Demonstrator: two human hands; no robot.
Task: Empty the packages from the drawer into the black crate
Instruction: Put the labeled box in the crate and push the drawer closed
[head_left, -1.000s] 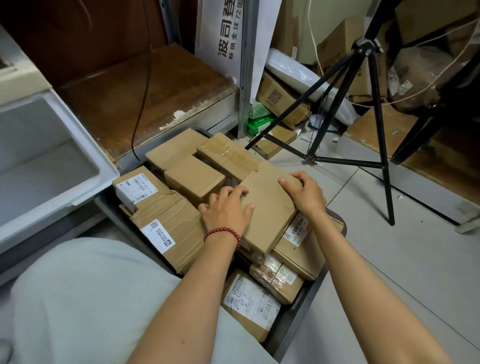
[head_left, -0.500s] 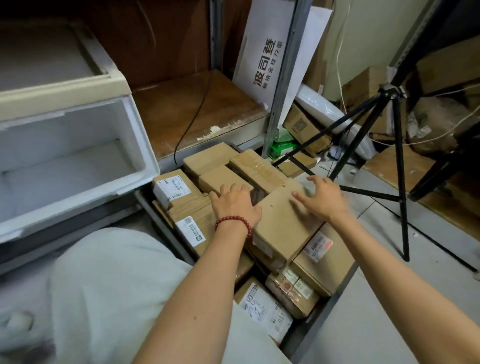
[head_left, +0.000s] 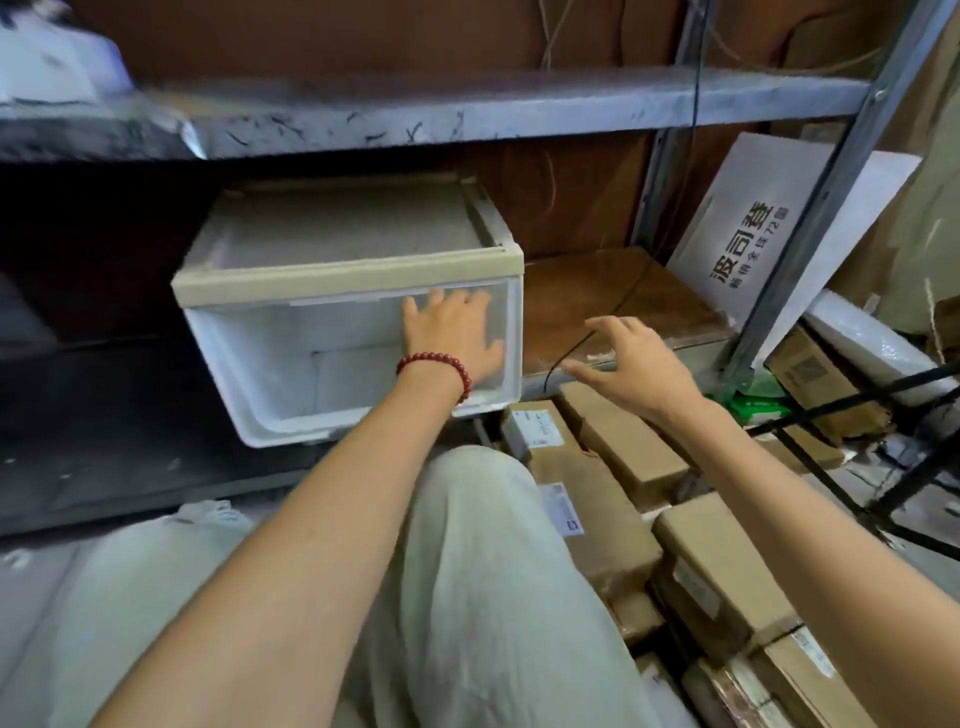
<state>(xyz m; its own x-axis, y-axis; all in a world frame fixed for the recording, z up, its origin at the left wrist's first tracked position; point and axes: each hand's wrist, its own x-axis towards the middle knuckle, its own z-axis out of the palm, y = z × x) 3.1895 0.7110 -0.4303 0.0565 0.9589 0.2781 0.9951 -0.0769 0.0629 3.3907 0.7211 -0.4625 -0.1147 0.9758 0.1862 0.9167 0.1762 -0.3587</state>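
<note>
At my knees, lower right: cardboard packages, brown boxes with white labels, lie heaped beside my pale trouser leg. They fill the black crate, which I can barely see beneath them.
Right hand: released, fingers spread, grasping nothing. It hovers above the far packages, just right of the drawer.
Left hand: also released, palm flat and fingers splayed at the drawer's clear front, with a red bead bracelet on the wrist. I cannot tell whether it touches the panel.
Drawer: white plastic in a beige frame, pulled out. I see no packages inside.
Key relation: the drawer sits ahead and up-left of the crate, its front running left to right across me. My left hand is at it and my right is nearer the heap.
Change: half a second ago both hands lay on a box atop the heap. Now they have lifted towards the drawer, and my view has swung upward.
Beyond: a grey metal shelf.
</note>
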